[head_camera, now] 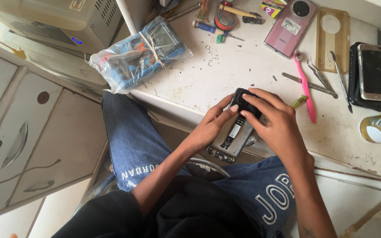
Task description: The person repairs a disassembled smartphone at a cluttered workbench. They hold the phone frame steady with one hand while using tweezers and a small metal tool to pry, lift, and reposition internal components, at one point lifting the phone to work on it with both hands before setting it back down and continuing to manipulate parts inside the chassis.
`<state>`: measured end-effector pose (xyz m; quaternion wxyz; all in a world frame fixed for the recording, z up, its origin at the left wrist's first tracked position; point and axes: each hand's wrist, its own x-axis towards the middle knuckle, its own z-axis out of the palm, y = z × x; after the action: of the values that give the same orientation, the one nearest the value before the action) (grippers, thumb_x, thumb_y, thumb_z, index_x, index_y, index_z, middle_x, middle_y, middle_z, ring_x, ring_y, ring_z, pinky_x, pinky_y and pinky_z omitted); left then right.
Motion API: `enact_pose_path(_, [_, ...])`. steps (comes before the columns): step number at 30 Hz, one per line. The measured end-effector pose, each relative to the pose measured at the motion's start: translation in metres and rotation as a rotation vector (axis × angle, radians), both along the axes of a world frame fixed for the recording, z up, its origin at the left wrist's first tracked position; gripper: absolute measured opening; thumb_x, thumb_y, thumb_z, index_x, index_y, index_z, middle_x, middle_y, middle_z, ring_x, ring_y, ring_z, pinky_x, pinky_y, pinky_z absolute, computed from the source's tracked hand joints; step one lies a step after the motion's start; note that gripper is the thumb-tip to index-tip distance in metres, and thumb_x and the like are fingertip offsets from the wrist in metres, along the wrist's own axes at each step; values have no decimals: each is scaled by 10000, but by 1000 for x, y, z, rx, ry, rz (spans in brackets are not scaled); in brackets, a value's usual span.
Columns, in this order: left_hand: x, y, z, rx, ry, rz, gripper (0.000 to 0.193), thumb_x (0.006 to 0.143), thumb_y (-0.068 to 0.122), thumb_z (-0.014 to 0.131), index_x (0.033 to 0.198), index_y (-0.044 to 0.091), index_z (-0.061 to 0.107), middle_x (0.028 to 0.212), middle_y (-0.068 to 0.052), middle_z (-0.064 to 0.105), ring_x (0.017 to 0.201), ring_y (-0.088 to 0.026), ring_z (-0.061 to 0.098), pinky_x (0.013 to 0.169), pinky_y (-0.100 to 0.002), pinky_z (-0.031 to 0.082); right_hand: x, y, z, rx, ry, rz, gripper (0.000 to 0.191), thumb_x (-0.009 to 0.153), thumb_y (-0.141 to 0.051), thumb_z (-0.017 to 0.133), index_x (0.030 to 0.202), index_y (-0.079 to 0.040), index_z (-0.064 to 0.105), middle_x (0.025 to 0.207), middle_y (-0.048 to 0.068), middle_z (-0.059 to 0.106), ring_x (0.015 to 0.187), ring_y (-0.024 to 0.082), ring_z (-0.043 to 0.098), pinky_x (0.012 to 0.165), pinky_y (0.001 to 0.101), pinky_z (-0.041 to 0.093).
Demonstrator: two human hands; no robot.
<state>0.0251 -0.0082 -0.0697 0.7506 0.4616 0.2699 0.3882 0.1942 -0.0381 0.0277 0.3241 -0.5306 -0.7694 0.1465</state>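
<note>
Opened phone [233,132] sits right at the counter's [225,75] near edge, back cover already off, insides showing, camera block not out yet. Left hand [211,125] props its side, thumb up top. Right hand [278,125] arches over, fingers [254,100] pinched on the dark camera end.

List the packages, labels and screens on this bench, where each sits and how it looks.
Opened phone: between left hand and right hand, small white label inside.
Plastic bag: upper left, clear, tied, blue contents.
Pink phone: top, face down, white sticker.
Gold phone: right, dark screen.
</note>
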Motion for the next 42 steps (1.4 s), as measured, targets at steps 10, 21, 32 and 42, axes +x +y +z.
enact_pose_path(10, [1,-3,-4,42,72,45,525,1087,312,484,1516,12,447,1340,-161,636,1286,-195,575,1083,-319,455,-5,-7,-7,13,-3,-19,354,875,-17,771,1223,0,707,1318,168,666,1160,318,695,955,386,583])
enact_pose_path(21, [5,-3,-9,134,95,92,492,1108,302,467,1481,-19,477,1348,-175,649,1317,-205,572,1127,-324,429,-11,-12,-19,108,-30,-67,329,911,-5,754,1232,38,694,1334,202,655,1182,351,679,951,412,580])
enact_pose_path(32, [8,-5,-14,112,54,85,468,1103,260,504,1479,-18,491,1274,-159,670,1224,-169,594,1058,-313,480,-7,-12,-25,94,58,-95,361,906,-1,769,1255,15,680,1338,177,674,1196,330,698,990,401,573])
enact_pose_path(42, [8,-5,-10,86,1,82,508,1090,237,525,1519,-27,463,1310,-143,671,1242,-158,609,1075,-295,475,-9,-15,-19,118,-10,-109,415,868,13,777,1261,71,659,1319,196,646,1191,355,678,990,415,566])
